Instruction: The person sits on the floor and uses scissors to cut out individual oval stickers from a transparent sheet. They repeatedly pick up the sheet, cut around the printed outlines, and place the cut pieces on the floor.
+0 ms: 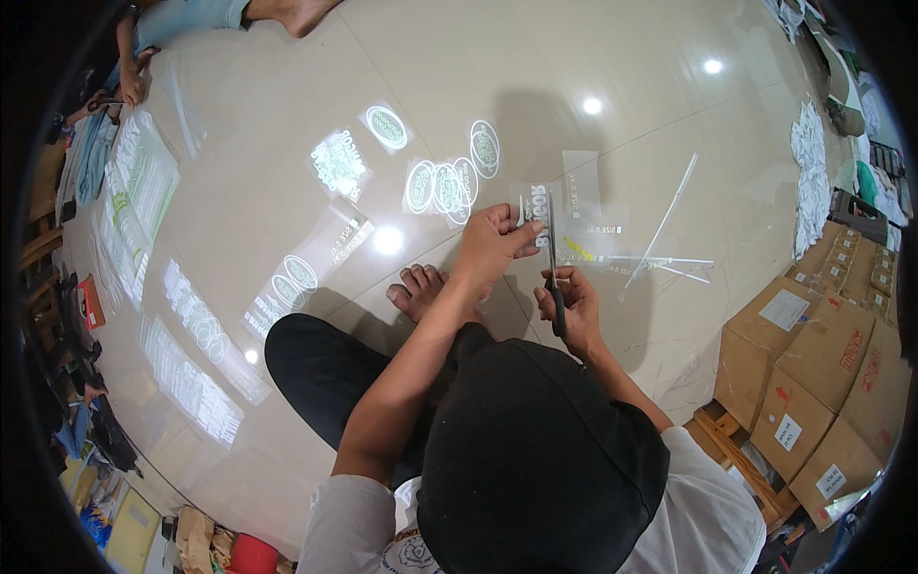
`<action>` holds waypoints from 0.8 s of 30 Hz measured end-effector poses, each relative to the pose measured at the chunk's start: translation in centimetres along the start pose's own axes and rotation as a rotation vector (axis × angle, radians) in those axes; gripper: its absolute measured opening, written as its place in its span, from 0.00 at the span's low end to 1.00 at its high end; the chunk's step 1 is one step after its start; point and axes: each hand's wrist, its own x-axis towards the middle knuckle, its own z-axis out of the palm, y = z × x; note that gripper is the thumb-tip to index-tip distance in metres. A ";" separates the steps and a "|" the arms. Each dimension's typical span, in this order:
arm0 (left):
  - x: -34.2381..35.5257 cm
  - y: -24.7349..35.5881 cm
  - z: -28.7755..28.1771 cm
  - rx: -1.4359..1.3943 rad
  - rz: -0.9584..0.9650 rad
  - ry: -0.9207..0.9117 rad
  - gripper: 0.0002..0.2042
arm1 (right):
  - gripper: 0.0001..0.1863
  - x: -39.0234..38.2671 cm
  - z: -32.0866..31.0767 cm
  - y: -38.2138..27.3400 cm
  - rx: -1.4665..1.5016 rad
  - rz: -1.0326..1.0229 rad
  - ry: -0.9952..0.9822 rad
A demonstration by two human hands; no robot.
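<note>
Now the left hand (490,241) pinches a clear film sheet (537,225) with white lettering above the tiled floor (574,57), while the right hand (571,304) grips black scissors (553,268), blades running up into that sheet. Oval white-and-green labels (442,186) lie just beyond; brown cardboard boxes (813,373) with white square stickers stack at right

single head-worn fisheye, looking steeply down, close over hands; floor (593,57) beyond

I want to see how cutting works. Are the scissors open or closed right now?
Cannot tell for sure. The scissors in the right hand look like one thin line going into the clear printed sheet the left hand holds.
</note>
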 end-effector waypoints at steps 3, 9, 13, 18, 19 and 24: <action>0.0 -0.3 0.1 -0.025 -0.004 0.004 0.10 | 0.19 -0.4 0.2 -0.2 0.003 0.044 0.020; -0.2 -0.6 0.2 -0.010 -0.062 -0.062 0.09 | 0.18 -0.3 0.2 0.1 0.047 0.014 0.046; -0.2 -1.7 0.1 -0.043 -0.055 -0.095 0.09 | 0.17 -0.2 0.2 0.2 0.056 0.018 0.061; -0.1 -2.9 0.3 -0.004 -0.113 -0.094 0.09 | 0.16 -0.7 0.2 1.0 0.085 0.110 0.117; -0.1 -3.4 0.1 -0.011 -0.138 -0.088 0.11 | 0.15 -0.6 0.2 1.6 0.120 0.126 0.127; 0.0 -4.1 -2.3 0.032 -0.020 0.084 0.11 | 0.16 0.0 0.2 2.8 0.241 0.134 0.236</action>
